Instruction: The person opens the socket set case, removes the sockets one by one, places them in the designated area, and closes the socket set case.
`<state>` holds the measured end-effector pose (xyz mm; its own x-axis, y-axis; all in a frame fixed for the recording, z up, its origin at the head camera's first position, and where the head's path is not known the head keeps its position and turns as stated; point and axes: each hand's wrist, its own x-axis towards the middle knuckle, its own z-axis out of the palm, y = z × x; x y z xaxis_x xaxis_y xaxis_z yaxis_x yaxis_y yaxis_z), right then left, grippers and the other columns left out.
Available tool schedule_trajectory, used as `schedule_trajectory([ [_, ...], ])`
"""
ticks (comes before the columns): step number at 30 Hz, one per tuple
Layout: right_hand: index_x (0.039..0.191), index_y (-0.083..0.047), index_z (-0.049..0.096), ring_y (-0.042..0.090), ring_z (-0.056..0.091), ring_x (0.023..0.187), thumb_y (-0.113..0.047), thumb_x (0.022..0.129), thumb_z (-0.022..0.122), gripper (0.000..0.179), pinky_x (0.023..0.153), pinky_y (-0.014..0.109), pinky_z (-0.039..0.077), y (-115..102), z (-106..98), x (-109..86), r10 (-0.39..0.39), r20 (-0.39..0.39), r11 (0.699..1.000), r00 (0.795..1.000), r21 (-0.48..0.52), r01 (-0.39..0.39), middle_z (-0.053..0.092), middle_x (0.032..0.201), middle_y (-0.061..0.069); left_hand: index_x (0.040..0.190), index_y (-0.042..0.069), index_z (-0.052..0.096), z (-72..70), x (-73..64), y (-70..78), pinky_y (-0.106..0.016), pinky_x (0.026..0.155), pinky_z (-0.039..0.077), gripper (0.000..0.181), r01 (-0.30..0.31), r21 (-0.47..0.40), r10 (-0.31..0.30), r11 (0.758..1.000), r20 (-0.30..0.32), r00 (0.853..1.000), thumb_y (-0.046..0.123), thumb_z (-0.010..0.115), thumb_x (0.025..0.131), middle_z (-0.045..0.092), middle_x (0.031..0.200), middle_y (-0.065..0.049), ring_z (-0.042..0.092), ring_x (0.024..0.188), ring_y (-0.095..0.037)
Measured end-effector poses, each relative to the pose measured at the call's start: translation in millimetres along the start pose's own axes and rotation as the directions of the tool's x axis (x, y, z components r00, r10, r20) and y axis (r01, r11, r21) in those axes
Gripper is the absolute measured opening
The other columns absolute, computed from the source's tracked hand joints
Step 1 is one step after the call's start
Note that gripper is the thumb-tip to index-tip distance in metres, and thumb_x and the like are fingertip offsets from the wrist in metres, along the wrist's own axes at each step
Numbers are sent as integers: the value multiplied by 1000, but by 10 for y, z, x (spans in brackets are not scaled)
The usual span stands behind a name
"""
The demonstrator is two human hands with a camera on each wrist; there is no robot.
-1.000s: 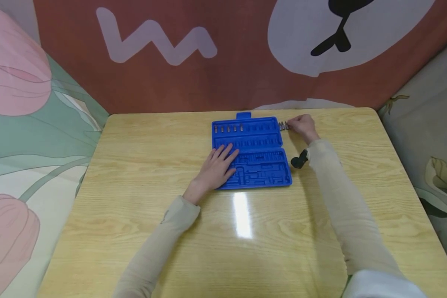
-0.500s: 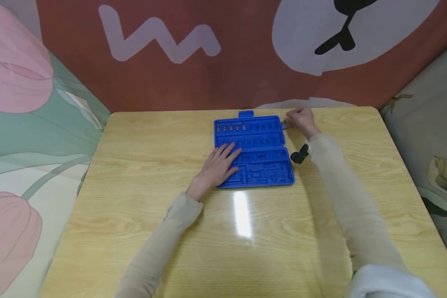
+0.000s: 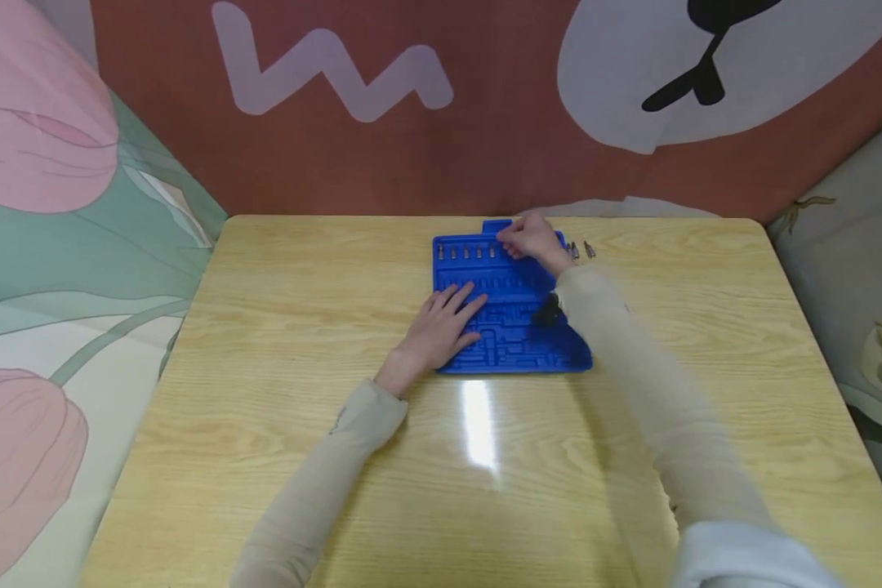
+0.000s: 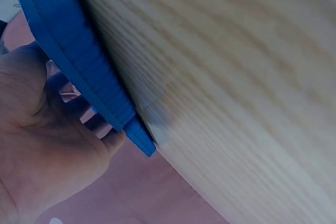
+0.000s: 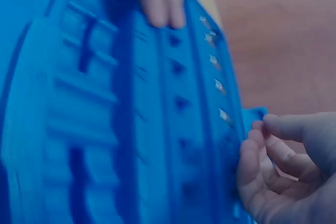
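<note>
An opened blue plastic tool case (image 3: pixel 500 282) lies on the table, its trays moulded with slots. Several small metal bits (image 3: pixel 466 252) stand in a row in its far left part. My left hand (image 3: pixel 435 331) rests spread across the case's left edge, fingers straight; in the left wrist view its palm (image 4: pixel 58 124) is at the case's side wall. Over the far tray, just right of the row, my right hand (image 3: pixel 531 238) holds thumb and fingertips together in a pinch. The small metal bit between them is mostly hidden by the fingers.
A few loose metal bits (image 3: pixel 590 250) lie on the table right of the case. A black wrist camera (image 3: pixel 547 311) hangs from the right sleeve over the near tray. The wooden table (image 3: pixel 323 294) ends at a reddish-brown wall covering (image 3: pixel 323 163).
My right hand has left the loose bits beside the case and moved left over the far tray. The left hand stays on the case. The head view has shifted slightly.
</note>
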<state>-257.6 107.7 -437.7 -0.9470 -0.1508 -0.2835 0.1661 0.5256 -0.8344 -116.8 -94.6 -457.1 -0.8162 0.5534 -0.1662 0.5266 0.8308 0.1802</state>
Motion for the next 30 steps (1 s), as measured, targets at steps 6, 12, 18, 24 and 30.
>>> schedule_trajectory([
  [6, 89, 8, 71, 17, 58, 57, -18, 93, 65, 27, 58, 31, 49, -39, 180, 21, -58, -69, 986, 996, -160, 46, 65, 69, 11, 155, 21, 23, -19, -18, 9, -50, 115, 15, 62, -5, -3, 5, 1000, -15, 1000, 46, 43, 101, 15, 160, -10, 14, 144, -33],
  [12, 79, 7, 70, 21, 57, 54, -14, 92, 64, 25, 55, 32, 46, -119, 216, 26, -54, -71, 978, 996, -206, 38, 62, 61, 10, 154, 20, 25, -45, -42, 11, -50, 114, 17, 61, -10, 19, 11, 1000, -34, 999, 44, 44, 101, 18, 159, -12, 17, 143, -34],
  [18, 84, 3, 69, 21, 55, 60, -17, 91, 66, 22, 61, 34, 46, -184, 257, -5, 14, -86, 974, 996, -222, -33, 59, 61, 8, 155, 20, 23, -52, -31, 12, -49, 115, 15, 62, -7, 16, 8, 1000, -14, 1000, 45, 42, 102, 16, 159, -12, 15, 144, -34],
  [24, 97, 5, 68, 23, 56, 72, -20, 91, 67, 25, 69, 37, 48, -154, 306, 18, 50, -110, 971, 993, -227, -74, 62, 78, 11, 155, 20, 23, -47, -31, 11, -49, 115, 14, 61, -8, 12, 8, 1000, -8, 1000, 45, 42, 102, 16, 160, -11, 15, 144, -34],
  [30, 93, 4, 67, 25, 58, 77, -19, 91, 66, 24, 75, 40, 50, -121, 309, 19, 67, -133, 975, 989, -202, -93, 62, 76, 11, 155, 20, 23, -38, -26, 21, -49, 115, 14, 61, -10, 20, 10, 1000, 1, 1000, 45, 41, 102, 15, 160, -11, 15, 144, -34],
])
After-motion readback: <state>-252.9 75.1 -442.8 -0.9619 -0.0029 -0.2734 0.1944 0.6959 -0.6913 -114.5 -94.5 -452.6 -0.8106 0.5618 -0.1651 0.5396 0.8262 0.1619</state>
